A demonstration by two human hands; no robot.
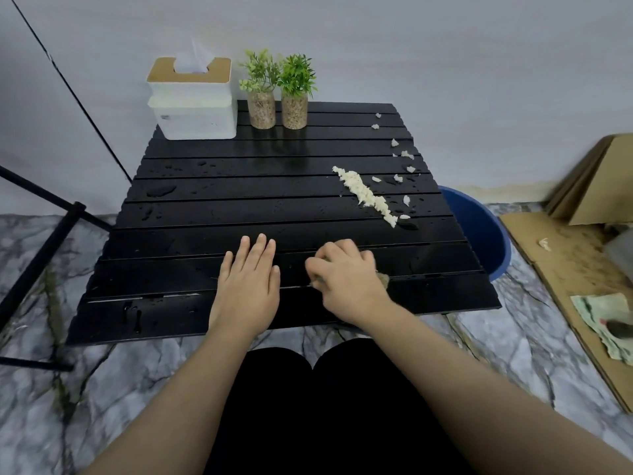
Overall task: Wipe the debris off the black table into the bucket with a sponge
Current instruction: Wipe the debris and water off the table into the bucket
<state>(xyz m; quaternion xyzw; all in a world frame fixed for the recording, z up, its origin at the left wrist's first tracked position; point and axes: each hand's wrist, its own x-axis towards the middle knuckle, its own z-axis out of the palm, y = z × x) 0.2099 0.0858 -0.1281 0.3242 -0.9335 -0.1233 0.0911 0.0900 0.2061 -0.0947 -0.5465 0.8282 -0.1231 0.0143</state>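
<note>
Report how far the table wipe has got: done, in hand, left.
Done: the debris is mostly gathered into a ridge on the right side of the wet black table, toward the bucket.
In hand: the right hand covers a sponge near the front edge; the left hand rests flat.
Left: the ridge and scattered bits behind it are not yet in the bucket.

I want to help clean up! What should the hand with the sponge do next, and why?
Probably slide the right hand, closed over the sponge, forward to the crumbs and push them right. The crumbs lie in a line near the table's right edge, and the blue bucket waits just below that edge. The left hand rests flat.
</note>
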